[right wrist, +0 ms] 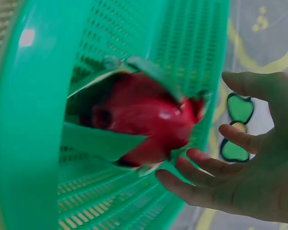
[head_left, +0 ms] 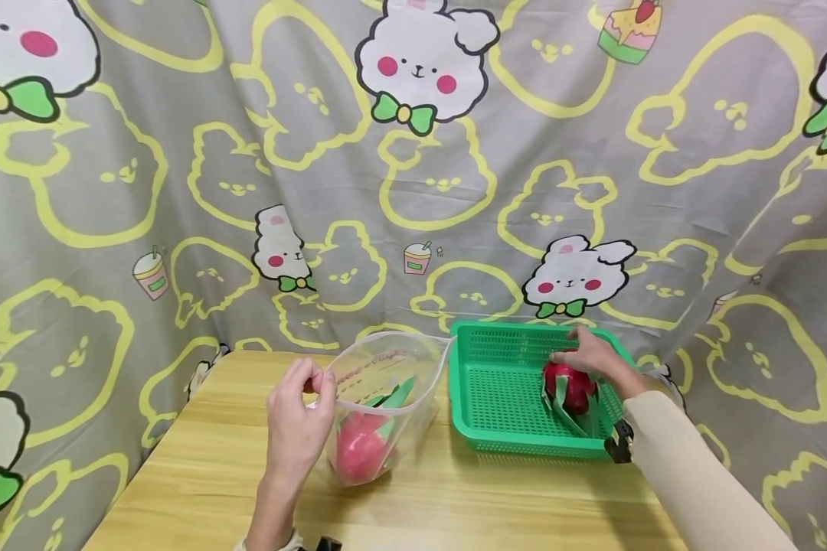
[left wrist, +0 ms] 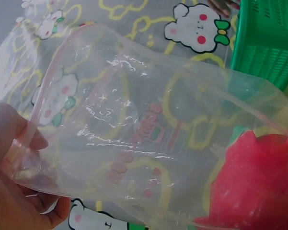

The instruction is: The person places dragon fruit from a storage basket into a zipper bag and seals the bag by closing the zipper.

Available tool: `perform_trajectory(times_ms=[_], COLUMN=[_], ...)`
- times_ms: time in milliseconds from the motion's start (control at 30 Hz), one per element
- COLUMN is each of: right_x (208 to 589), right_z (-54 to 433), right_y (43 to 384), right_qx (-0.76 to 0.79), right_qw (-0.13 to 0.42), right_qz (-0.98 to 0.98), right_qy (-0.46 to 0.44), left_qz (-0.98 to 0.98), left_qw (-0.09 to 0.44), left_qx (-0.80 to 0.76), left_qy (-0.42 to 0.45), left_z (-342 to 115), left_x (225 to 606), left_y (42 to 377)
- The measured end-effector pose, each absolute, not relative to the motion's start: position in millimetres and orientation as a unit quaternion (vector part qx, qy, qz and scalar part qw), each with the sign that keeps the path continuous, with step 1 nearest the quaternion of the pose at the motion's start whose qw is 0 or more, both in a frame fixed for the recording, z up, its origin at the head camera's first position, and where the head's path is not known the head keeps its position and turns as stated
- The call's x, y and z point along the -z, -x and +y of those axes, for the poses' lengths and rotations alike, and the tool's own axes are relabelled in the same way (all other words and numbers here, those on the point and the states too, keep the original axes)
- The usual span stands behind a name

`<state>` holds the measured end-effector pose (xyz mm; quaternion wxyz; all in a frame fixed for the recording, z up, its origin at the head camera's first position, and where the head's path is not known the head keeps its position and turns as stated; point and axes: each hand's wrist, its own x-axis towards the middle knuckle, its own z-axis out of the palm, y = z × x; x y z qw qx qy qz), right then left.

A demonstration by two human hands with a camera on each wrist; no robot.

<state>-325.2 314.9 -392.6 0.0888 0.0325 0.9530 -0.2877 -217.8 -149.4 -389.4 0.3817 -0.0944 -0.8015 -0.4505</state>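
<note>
A clear plastic bag (head_left: pixel 423 417) with printed pink lettering stands on the table, its mouth spread wide. My left hand (head_left: pixel 296 417) pinches the bag's rim on its left side. Inside the bag lies a pink-red dragon fruit (head_left: pixel 361 451) with green leafy scales, also showing through the film in the left wrist view. Another dragon fruit (right wrist: pixel 153 120), darker red with long green scales, sits in the green basket (head_left: pixel 485 440). Over that fruit hovers my right hand (right wrist: pixel 235 177), its fingers spread and relaxed, a small gap from the fruit in the right wrist view.
The wooden table (head_left: pixel 200 459) carries the bag on the left and the basket on the right, close beside each other. Behind and around it hangs a grey curtain (head_left: pixel 358 191) with yellow outlines and white rabbits. The basket's raised walls surround the darker fruit.
</note>
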Motion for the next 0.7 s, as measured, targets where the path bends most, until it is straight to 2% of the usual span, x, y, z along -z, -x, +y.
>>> perform_trajectory(times_ms=[400, 700], right_x=[412, 425], right_z=[330, 321], right_y=[332, 339], right_qx=[0.376, 0.342], right_qw=[0.185, 0.182], right_qz=[0.902, 0.920], right_qy=[-0.104, -0.062], left_qz=[-0.807, -0.809], left_qw=[0.371, 0.366], left_qx=[0.450, 0.451], left_qy=[0.088, 0.085], left_z=[-148, -148], left_x=[390, 391], left_y=[219, 220])
